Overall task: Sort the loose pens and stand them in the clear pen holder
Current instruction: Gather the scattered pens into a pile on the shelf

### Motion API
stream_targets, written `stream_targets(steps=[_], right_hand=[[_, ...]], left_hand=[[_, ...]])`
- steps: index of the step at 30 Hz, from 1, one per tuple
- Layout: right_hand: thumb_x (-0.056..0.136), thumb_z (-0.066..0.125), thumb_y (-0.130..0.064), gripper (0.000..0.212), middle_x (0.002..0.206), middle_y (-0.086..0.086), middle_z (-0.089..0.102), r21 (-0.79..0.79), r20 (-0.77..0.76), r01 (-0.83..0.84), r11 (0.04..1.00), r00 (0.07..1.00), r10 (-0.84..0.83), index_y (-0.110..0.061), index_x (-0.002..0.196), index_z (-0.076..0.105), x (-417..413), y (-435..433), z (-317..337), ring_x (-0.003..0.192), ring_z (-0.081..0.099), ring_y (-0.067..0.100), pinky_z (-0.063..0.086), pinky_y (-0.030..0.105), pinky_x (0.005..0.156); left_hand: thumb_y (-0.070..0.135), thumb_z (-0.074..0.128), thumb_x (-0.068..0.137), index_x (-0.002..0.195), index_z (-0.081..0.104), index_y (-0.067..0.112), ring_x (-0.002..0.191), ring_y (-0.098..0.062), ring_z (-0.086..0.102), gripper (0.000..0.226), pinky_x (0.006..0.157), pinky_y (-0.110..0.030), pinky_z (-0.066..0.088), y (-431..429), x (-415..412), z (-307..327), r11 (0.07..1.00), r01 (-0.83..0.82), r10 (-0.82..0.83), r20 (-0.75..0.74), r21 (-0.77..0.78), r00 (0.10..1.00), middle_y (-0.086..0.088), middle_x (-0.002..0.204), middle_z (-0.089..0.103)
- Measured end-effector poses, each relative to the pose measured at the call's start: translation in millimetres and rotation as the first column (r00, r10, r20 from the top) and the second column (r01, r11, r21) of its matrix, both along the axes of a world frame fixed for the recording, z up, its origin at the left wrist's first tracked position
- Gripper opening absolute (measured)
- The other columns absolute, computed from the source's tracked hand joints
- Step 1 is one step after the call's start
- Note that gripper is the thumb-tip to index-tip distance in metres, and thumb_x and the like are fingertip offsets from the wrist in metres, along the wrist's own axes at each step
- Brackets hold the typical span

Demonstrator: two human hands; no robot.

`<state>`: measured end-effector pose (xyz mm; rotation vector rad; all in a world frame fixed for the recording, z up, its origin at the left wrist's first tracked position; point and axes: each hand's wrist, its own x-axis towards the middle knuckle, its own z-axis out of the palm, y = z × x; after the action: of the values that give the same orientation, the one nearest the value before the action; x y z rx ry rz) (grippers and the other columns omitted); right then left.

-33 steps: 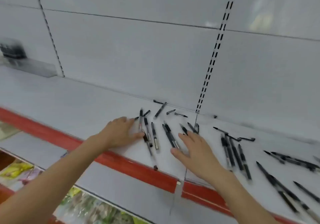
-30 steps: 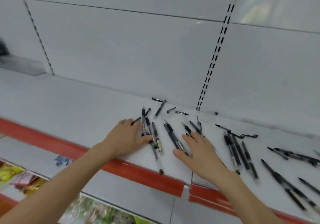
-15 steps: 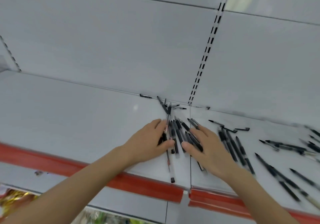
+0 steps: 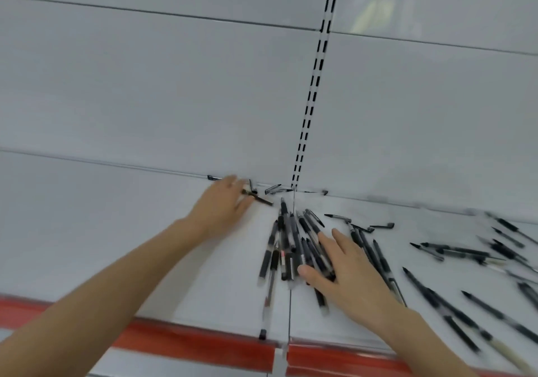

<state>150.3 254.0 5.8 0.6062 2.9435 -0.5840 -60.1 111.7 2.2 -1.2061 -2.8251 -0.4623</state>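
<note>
1. Head view: the left hand (image 4: 221, 206) reaches to the back edge of the shelf (image 4: 116, 216), fingertips at a loose pen (image 4: 262, 199). Blur hides whether its grip holds that pen.
2. Flat on a pile of pens (image 4: 286, 239) near the shelf's middle seam lies the right hand (image 4: 352, 274), grip wide, fingers spread.
3. To the right, more pens (image 4: 463, 251) lie scattered on the shelf, apart from the pile.
4. Along the shelf's front edge runs a red strip (image 4: 189, 340).

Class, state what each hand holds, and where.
Right hand lies flat on the pen pile, gripping nothing. Left hand touches one end of a pen; grip unclear.
</note>
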Motion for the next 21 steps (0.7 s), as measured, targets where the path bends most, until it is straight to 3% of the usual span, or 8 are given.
stream_targets(steps=[2,4,9,14,21], right_hand=[[0.073,0.02,-0.076,0.091,0.158,-0.001,-0.006,0.044,0.016,-0.002,0.999,1.0,0.001,-0.028,0.148,0.004,-0.1,1.4,-1.2,0.145,-0.006,0.017,0.002,0.033,0.117],[0.077,0.021,-0.074,0.087,0.158,0.0,-0.007,0.056,0.035,-0.013,0.998,0.999,0.011,-0.028,0.148,0.002,-0.9,2.1,-3.6,0.145,-0.006,0.017,0.001,0.034,0.117],[0.085,0.027,-0.068,0.079,0.158,0.0,-0.004,0.082,0.039,-0.036,0.996,0.999,0.033,-0.027,0.148,0.002,-1.8,3.6,-7.2,0.145,-0.005,0.017,0.001,0.037,0.117],[0.087,0.028,-0.067,0.078,0.158,0.001,-0.002,0.081,0.017,-0.043,0.996,0.999,0.042,-0.025,0.148,0.004,-1.5,6.3,-9.3,0.145,-0.004,0.017,0.001,0.034,0.116],[0.087,0.027,-0.066,0.077,0.158,0.003,0.001,0.07,-0.013,-0.046,0.997,0.999,0.047,-0.024,0.148,0.006,0.4,7.9,-12.4,0.145,-0.003,0.017,0.001,0.032,0.116]], left_hand=[[0.052,0.03,0.091,0.129,0.044,0.008,0.127,-0.032,0.039,0.06,0.105,-0.039,0.03,0.0,-25.6,-6.2,0.991,-0.124,0.123,-0.023,-0.051,0.992,-0.017,0.136,0.044],[0.05,0.036,0.091,0.124,0.046,0.01,0.125,-0.032,0.04,0.053,0.104,-0.042,0.033,3.3,-36.0,-13.8,0.982,-0.163,0.164,0.007,-0.091,0.986,-0.015,0.134,0.044],[0.048,0.04,0.091,0.126,0.048,0.013,0.121,-0.031,0.044,0.05,0.103,-0.041,0.036,18.2,-32.6,-16.2,0.991,-0.134,0.134,-0.005,-0.019,0.991,-0.013,0.13,0.046],[0.057,0.036,0.089,0.127,0.049,0.019,0.129,-0.028,0.034,0.055,0.109,-0.044,0.025,27.5,-33.3,-14.2,0.98,-0.191,0.186,-0.079,-0.061,0.979,-0.009,0.135,0.041],[0.049,0.038,0.092,0.127,0.047,0.008,0.12,-0.031,0.045,0.054,0.104,-0.038,0.034,33.5,-11.2,-14.1,0.994,-0.104,0.104,0.049,0.01,0.993,-0.014,0.129,0.047]])
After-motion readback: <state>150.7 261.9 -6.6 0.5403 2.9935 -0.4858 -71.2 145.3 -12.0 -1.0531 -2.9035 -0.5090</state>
